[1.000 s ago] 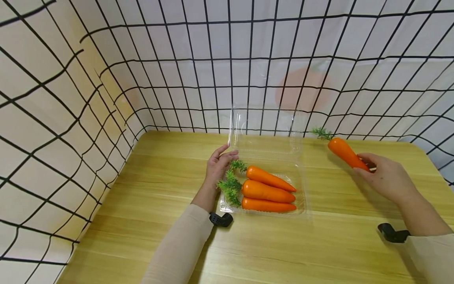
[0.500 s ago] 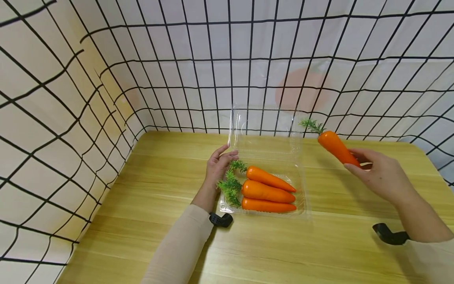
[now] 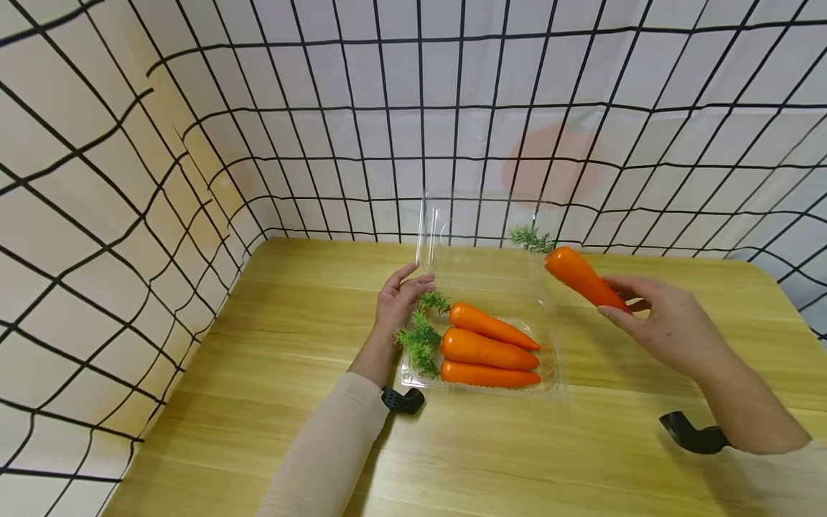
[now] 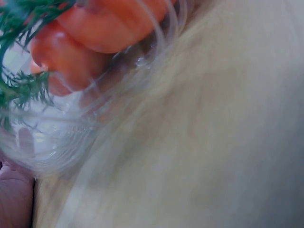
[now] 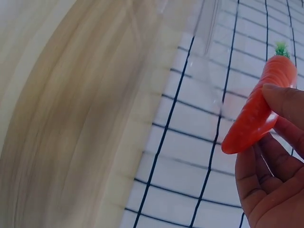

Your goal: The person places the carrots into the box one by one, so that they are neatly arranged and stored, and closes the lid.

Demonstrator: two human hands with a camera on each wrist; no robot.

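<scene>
A carrot [image 3: 584, 278] with a green leafy top hangs above the table, its narrow end pinched between the thumb and fingers of my right hand [image 3: 672, 323]. In the right wrist view the same carrot [image 5: 261, 107] shows ridges along its side. Three more carrots [image 3: 489, 348] lie side by side in a clear plastic clamshell container [image 3: 549, 377], their leafy tops [image 3: 420, 337] toward the left. My left hand [image 3: 395, 305] rests against the container's left side, near its hinge, with the fingers fairly straight. Leaves and plastic partly cover its fingertips.
The container's transparent lid [image 3: 481, 237] stands raised at the back. A wood-grain table [image 3: 310, 316] lies beneath everything. White walls with a black grid [image 3: 362, 129] rise behind and on the left. Each wrist carries a black camera mount [image 3: 403, 401].
My right hand has carried its carrot leftward, closer to the container, and the leafy top now overlaps the raised lid's right side. My left hand and the three carrots in the container stay put.
</scene>
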